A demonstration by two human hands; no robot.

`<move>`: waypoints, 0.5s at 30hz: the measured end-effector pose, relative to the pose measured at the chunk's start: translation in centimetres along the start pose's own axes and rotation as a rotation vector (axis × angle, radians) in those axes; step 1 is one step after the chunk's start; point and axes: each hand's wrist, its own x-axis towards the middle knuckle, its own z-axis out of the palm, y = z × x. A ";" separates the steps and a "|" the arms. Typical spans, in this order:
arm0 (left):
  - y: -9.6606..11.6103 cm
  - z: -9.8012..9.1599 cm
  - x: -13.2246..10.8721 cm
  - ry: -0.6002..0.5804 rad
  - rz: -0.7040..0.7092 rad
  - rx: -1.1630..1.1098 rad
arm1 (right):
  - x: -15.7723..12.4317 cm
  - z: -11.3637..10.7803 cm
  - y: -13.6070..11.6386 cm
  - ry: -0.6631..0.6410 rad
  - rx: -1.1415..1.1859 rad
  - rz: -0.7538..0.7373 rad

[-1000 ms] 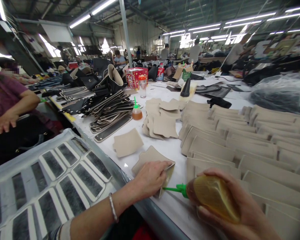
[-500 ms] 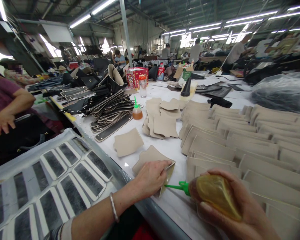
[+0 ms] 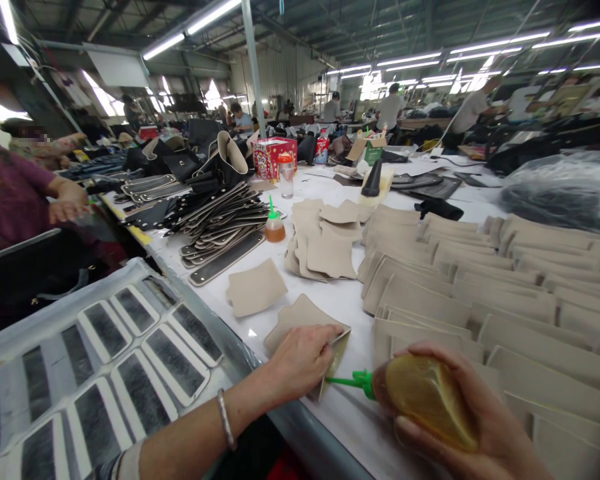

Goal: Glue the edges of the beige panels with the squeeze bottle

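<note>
My left hand point(image 3: 303, 357) is closed on a beige leather piece point(image 3: 300, 315) at the table's near edge. The index finger lies along the fold where the right side of the piece turns up. My right hand point(image 3: 485, 413) grips a squeeze bottle of amber liquid point(image 3: 423, 397), tilted on its side. Its thin green nozzle point(image 3: 347, 380) points left, with the tip at the lower edge of the turned-up part. Just beyond my left hand lies a single beige piece point(image 3: 257, 287). A loose pile of similar pieces point(image 3: 327, 250) sits behind it.
Rows of overlapping beige pieces point(image 3: 505, 293) cover the right side. Black straps point(image 3: 220, 223) are heaped at the left, near a second small bottle point(image 3: 275, 230). A tray of dark panels point(image 3: 105, 360) adjoins the table. A co-worker's hand point(image 3: 69, 202) is at far left.
The bottle and its nozzle tip have shifted slightly left and down along the piece's edge. My left hand stays nearly in place. The co-worker's hand at far left has moved up and right.
</note>
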 end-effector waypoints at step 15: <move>0.5 -0.1 -0.3 0.001 -0.056 -0.006 | 0.2 -1.3 0.9 -0.038 0.157 0.180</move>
